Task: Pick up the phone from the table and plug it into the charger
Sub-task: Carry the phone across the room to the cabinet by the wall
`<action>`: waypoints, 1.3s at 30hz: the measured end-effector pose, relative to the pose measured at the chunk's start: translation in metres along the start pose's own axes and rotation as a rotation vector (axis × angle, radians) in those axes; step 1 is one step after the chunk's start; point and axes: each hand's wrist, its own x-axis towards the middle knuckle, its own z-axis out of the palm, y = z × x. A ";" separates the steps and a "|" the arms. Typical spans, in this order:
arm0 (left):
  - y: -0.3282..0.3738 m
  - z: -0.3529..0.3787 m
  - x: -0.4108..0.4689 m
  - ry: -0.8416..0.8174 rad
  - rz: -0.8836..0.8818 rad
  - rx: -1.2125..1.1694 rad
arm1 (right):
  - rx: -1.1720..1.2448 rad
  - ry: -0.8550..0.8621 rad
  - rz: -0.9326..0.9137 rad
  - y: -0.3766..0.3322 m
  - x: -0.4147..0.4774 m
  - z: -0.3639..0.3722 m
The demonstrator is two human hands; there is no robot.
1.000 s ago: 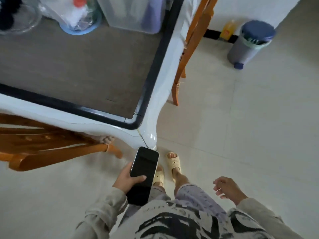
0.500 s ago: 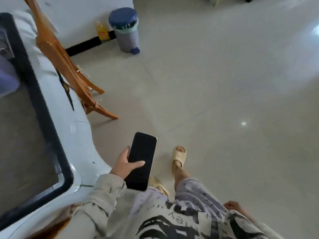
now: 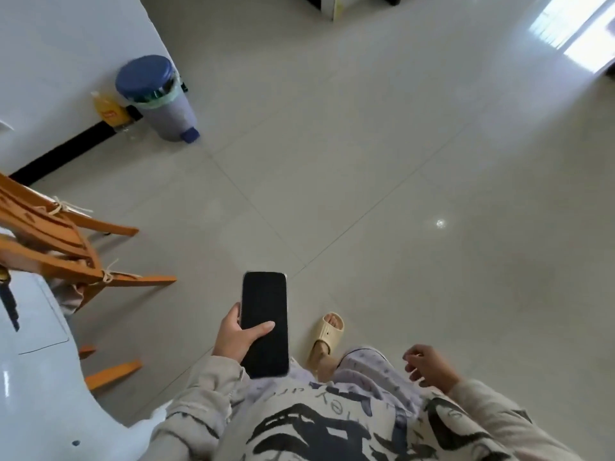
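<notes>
The phone (image 3: 264, 314) is a black slab with a dark screen facing up, held in front of my body above the tiled floor. My left hand (image 3: 234, 337) grips it from the left side, thumb lying across the lower screen. My right hand (image 3: 429, 366) hangs at my right side with its fingers loosely curled and nothing in it. No charger shows anywhere in view.
The white table's corner (image 3: 36, 371) sits at the lower left, with an orange wooden chair (image 3: 63, 251) beside it. A grey pedal bin with a blue lid (image 3: 156, 98) and a yellow bottle (image 3: 109, 109) stand by the wall. Pale floor tiles spread ahead and right.
My view has swung right, away from the table, which has slid to the left edge. My left hand keeps hold of the phone. My right hand has come back into view.
</notes>
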 end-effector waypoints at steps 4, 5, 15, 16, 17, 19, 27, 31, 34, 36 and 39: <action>0.022 0.020 0.020 0.050 -0.051 -0.049 | 0.090 0.046 -0.078 -0.043 0.019 -0.054; 0.029 0.023 0.025 0.055 -0.061 -0.064 | 0.129 0.053 -0.100 -0.053 0.023 -0.065; 0.138 0.062 0.130 0.029 -0.068 -0.046 | 0.341 0.058 -0.103 -0.111 0.081 -0.140; 0.153 0.069 0.145 0.019 -0.073 -0.062 | 0.344 0.062 -0.075 -0.114 0.089 -0.147; 0.169 0.077 0.160 0.007 -0.084 -0.076 | 0.345 0.065 -0.043 -0.118 0.094 -0.154; 0.205 0.093 0.191 -0.025 -0.106 -0.099 | 0.360 0.067 0.025 -0.123 0.103 -0.169; 0.356 0.168 0.288 -0.242 -0.043 -0.024 | 0.487 0.092 0.205 -0.152 0.123 -0.228; 0.422 0.208 0.323 -0.325 0.027 0.035 | 0.486 0.107 0.227 -0.168 0.137 -0.265; 0.459 0.236 0.346 -0.359 0.045 0.015 | 0.478 0.112 0.219 -0.186 0.156 -0.303; 0.476 0.256 0.361 -0.352 0.031 -0.017 | 0.476 0.111 0.215 -0.199 0.176 -0.333; 0.496 0.285 0.381 -0.284 -0.020 -0.081 | 0.435 0.092 0.182 -0.224 0.213 -0.388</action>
